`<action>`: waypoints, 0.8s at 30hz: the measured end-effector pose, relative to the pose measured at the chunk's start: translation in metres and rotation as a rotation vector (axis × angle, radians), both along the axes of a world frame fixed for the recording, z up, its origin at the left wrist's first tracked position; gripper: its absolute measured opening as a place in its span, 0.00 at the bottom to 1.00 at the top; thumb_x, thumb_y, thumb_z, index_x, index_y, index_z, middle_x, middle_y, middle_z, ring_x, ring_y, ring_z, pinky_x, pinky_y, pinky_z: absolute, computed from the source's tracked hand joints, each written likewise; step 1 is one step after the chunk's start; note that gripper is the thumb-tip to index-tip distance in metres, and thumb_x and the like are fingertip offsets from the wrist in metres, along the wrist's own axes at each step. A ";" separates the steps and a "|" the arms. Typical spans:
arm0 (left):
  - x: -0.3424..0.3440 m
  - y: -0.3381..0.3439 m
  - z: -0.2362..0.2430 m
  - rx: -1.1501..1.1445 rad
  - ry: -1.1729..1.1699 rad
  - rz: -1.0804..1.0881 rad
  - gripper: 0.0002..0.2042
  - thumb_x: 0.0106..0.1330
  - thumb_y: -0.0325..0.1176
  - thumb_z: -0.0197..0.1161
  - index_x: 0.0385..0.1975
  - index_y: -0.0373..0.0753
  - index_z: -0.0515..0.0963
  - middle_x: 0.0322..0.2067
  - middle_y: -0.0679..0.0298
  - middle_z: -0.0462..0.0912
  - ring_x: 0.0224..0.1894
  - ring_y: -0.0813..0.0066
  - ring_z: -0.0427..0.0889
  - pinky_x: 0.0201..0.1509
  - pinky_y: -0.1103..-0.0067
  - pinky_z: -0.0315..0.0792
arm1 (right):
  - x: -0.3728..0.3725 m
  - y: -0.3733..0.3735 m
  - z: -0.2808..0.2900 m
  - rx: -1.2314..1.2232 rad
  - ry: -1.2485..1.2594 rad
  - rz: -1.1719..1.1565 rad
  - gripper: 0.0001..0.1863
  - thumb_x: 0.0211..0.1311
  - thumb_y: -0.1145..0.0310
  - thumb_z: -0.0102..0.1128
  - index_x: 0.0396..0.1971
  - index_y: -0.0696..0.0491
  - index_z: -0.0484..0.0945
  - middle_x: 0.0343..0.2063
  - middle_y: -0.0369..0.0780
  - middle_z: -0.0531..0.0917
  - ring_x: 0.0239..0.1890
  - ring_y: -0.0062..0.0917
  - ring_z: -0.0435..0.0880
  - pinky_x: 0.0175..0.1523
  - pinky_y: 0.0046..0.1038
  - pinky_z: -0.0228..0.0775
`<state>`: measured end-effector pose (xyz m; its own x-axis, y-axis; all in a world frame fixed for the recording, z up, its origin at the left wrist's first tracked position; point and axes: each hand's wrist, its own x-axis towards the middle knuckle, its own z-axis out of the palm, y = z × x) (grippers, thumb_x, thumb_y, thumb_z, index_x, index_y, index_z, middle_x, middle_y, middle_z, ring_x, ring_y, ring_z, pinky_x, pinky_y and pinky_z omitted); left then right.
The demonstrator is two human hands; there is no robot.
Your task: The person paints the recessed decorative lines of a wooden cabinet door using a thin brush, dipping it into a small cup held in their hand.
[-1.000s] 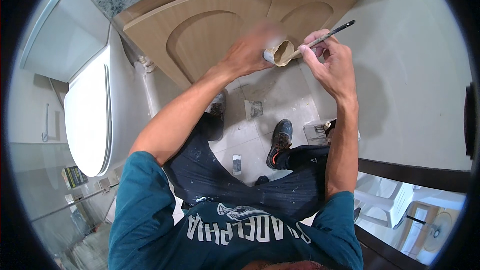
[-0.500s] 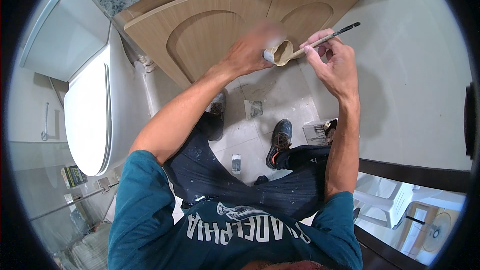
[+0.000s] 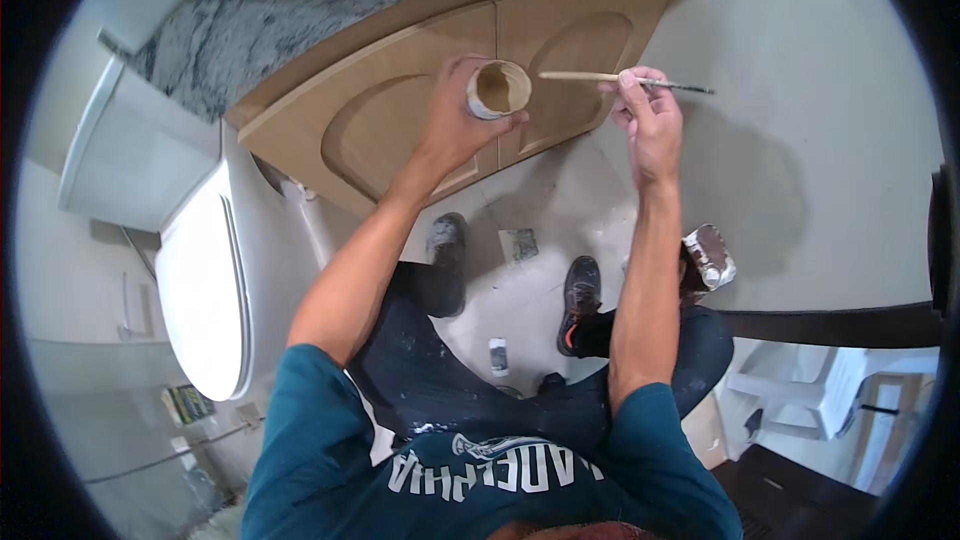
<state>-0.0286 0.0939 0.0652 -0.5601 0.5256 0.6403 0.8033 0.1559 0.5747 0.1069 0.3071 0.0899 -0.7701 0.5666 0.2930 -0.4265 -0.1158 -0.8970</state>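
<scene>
In my left hand (image 3: 455, 120) is a small cup (image 3: 482, 105) with a whitish outside and an uneven beige rim. Its mouth faces up toward me, and a beige, paint-like substance coats the inside. The fingers wrap around its side. To the right, my right hand (image 3: 648, 120) pinches a slim paintbrush (image 3: 585, 76) near its middle. The brush lies almost level, its pale end pointing at the cup with a gap between them, its dark end pointing right. Both hands are in front of the wooden cabinet doors (image 3: 400, 115).
A granite countertop (image 3: 330, 25) runs above the cabinet. At left stands a white toilet (image 3: 205, 285). A white-smeared container (image 3: 710, 258) sits by my right knee. Small stained pieces (image 3: 519, 245) lie on the tiled floor between my shoes. A pale wall (image 3: 800, 70) rises at right.
The brush has come out of the cup and swung to nearly level. Both hands have moved up in the picture; the left one also went left with the cup, which now opens more toward me.
</scene>
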 end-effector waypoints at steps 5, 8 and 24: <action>-0.004 -0.004 0.019 0.055 -0.108 0.106 0.32 0.48 0.38 0.82 0.51 0.34 0.75 0.50 0.57 0.78 0.56 0.63 0.76 0.60 0.69 0.72 | -0.023 -0.023 -0.082 -0.316 0.133 -0.315 0.09 0.66 0.67 0.63 0.38 0.53 0.72 0.31 0.41 0.85 0.26 0.14 0.73 0.32 0.16 0.64; 0.005 0.001 0.026 0.064 -0.262 0.144 0.32 0.49 0.36 0.81 0.53 0.34 0.75 0.54 0.58 0.77 0.57 0.68 0.76 0.59 0.72 0.72 | -0.033 -0.044 -0.133 -0.530 0.130 -0.380 0.09 0.66 0.69 0.60 0.38 0.54 0.70 0.33 0.43 0.84 0.32 0.17 0.76 0.36 0.20 0.68; -0.002 0.032 -0.010 -0.051 -0.219 0.085 0.35 0.61 0.46 0.71 0.63 0.35 0.66 0.63 0.56 0.69 0.49 0.67 0.80 0.39 0.75 0.76 | -0.074 -0.107 -0.188 -0.532 -0.040 -0.441 0.16 0.73 0.64 0.56 0.53 0.57 0.77 0.45 0.44 0.81 0.45 0.26 0.82 0.51 0.29 0.75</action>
<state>-0.0310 0.1256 0.0550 -0.7264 0.4990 0.4726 0.6431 0.2510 0.7234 0.0329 0.2004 -0.0977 -0.4393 0.8882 -0.1349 -0.5029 -0.3675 -0.7823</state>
